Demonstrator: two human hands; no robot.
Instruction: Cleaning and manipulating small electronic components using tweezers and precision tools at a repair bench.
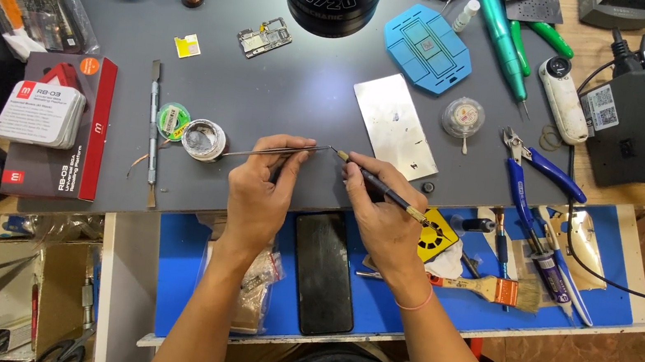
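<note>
- The left hand (259, 189) pinches a thin metal spatula tool (277, 150) between thumb and fingers; its shaft runs toward nine o'clock, ending near a small open tin of paste (203, 140).
- The right hand (384, 214) holds a slim dark-handled pick (380, 187) like a pen, fingers closed near the tip, which meets the spatula's end at twelve o'clock of the hands.
- Both tools look light, stiff and slippery-smooth; I judge that a hold close to the working end gives best control.
- A black phone (325, 271) lies at six o'clock, a metal plate (395, 124) at one o'clock.
</note>
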